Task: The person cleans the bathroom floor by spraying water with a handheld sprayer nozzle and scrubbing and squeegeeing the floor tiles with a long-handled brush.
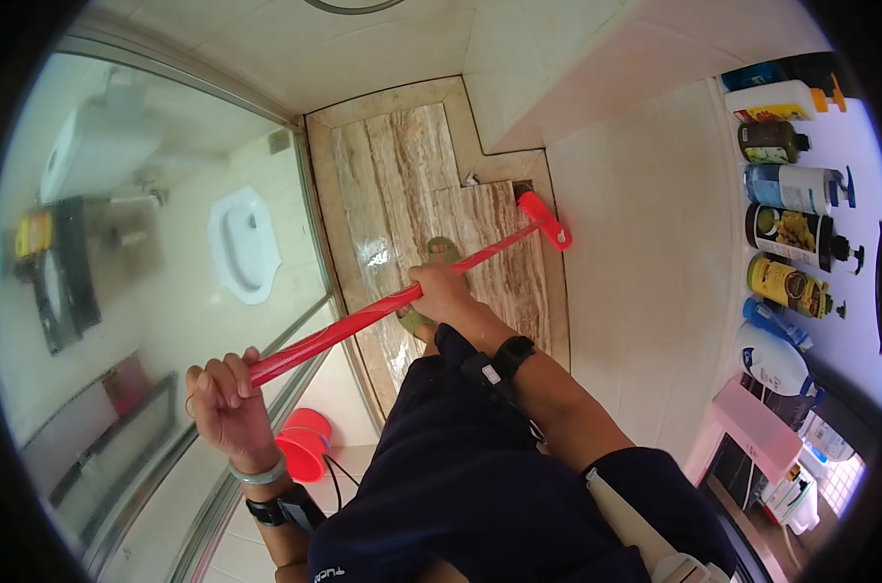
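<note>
A red long-handled floor brush [358, 319] runs slantwise across the view. My left hand [229, 403] wraps round the upper end of its handle, beside the glass partition. Lower on the shaft, my right hand [443, 291] is closed round it, above the floor. The red head [544, 222] rests at the right edge of the floor, close against the wall; its underside is hidden. Brown striped tiles [499, 282] under it look wet and shiny. My feet in green slippers [416, 321] stand partly hidden below my right hand.
Several pump bottles [795, 228] line a ledge on the right, with a pink box [757, 428] nearer me. A glass partition [310, 223] stands left, a squat toilet [244, 245] behind it. A red bucket [305, 447] sits at lower left.
</note>
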The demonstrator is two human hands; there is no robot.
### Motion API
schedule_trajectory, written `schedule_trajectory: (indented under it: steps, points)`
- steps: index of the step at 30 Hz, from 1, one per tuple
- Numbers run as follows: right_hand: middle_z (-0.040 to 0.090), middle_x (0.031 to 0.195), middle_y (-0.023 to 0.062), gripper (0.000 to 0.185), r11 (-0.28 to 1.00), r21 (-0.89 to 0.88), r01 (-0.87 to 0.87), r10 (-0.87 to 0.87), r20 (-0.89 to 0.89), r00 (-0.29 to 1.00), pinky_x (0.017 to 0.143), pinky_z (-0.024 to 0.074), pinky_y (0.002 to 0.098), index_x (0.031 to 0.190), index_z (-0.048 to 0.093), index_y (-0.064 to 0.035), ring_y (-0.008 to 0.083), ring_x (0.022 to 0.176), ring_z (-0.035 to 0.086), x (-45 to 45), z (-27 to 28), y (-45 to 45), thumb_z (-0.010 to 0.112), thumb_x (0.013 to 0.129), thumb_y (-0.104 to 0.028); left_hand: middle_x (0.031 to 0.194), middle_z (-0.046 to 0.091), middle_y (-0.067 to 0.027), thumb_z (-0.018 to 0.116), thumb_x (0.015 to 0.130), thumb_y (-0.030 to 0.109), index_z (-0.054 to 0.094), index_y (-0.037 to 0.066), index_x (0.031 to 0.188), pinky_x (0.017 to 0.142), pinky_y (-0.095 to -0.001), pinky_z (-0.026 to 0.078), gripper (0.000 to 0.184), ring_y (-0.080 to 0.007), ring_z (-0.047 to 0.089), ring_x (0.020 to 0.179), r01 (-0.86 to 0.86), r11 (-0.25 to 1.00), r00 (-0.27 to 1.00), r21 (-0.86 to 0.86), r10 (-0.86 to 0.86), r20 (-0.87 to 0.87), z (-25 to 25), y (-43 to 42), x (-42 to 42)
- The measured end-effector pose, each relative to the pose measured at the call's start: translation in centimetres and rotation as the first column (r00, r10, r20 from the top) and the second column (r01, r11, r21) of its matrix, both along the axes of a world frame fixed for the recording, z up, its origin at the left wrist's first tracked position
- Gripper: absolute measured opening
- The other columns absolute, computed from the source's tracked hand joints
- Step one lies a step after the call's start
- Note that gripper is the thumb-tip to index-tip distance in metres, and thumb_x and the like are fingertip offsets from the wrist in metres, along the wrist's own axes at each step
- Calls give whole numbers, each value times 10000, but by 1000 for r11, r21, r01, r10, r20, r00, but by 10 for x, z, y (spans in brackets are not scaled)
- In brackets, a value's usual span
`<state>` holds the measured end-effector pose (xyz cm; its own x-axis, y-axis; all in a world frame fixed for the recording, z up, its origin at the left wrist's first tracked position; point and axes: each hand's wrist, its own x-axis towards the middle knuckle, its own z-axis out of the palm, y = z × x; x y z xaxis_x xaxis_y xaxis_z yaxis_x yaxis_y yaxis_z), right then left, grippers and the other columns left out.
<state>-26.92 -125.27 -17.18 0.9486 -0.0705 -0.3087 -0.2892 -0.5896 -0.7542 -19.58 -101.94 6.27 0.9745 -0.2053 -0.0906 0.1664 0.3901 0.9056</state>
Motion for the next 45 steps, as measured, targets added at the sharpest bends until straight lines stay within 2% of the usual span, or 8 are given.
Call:
schedule_trajectory:
  steps: [7,11,20,23,31,36,38,45]
  points:
    - [590,712,193,134,987,24,-160,160,-23,987,688,445,469,713,581,-33,395,780,566,28,-9,-24,661,647,-117,588,328,1,416,955,130,388,115,684,857,-414,437,272,-137,395,604,-365,924,906,112,380,-188,2,-30,-10]
    - [594,721,198,128,999,5,-42,41,145,989,675,439,477,722,586,-31,394,774,566,15,4,-20,656,647,-108,582,335,1,437,956,153,403,115,690,832,-409,456,271,-127,394,599,-50,998,998,-34,51,29,13,-15,-3]
    - [562,694,187,122,998,20,-56,53,125,991,650,431,476,687,553,-21,407,734,547,29,-15,-36,653,653,-82,605,343,7,457,960,162,368,117,666,876,-412,417,311,-141,383,618,-244,962,961,119,257,-106,16,-43,-1]
    - [547,678,199,146,989,104,102,-128,286,950,625,418,465,642,517,-3,419,729,536,12,18,-25,655,625,-47,590,301,9,426,964,175,327,130,686,857,-402,407,299,-129,342,594,187,981,971,43,-191,142,35,-24,14]
    - [614,747,217,118,998,51,-26,25,21,999,670,473,474,745,629,-5,410,776,602,31,-18,-43,631,694,-112,634,334,5,455,971,168,395,111,697,891,-396,407,286,-142,383,670,-183,977,971,110,197,-135,10,-51,-2]
    - [571,680,187,123,997,49,61,-72,274,959,636,423,469,673,543,-21,416,720,538,22,3,-36,646,620,-62,636,338,10,446,973,170,396,116,718,877,-404,415,265,-133,386,674,-19,998,999,57,21,-25,26,-37,8]
    - [593,706,212,65,993,85,76,-94,243,965,680,449,481,695,597,-9,430,747,559,13,19,-39,629,645,-37,638,340,10,433,975,173,382,117,729,878,-420,418,258,-131,384,669,337,935,887,113,-356,294,38,-38,7]
    - [587,730,197,118,997,64,39,-47,126,991,681,442,469,697,565,-9,416,788,551,29,-19,-61,651,639,-65,657,344,-10,444,963,142,332,110,700,933,-438,403,288,-157,386,684,63,985,997,163,-57,-42,22,-65,4]
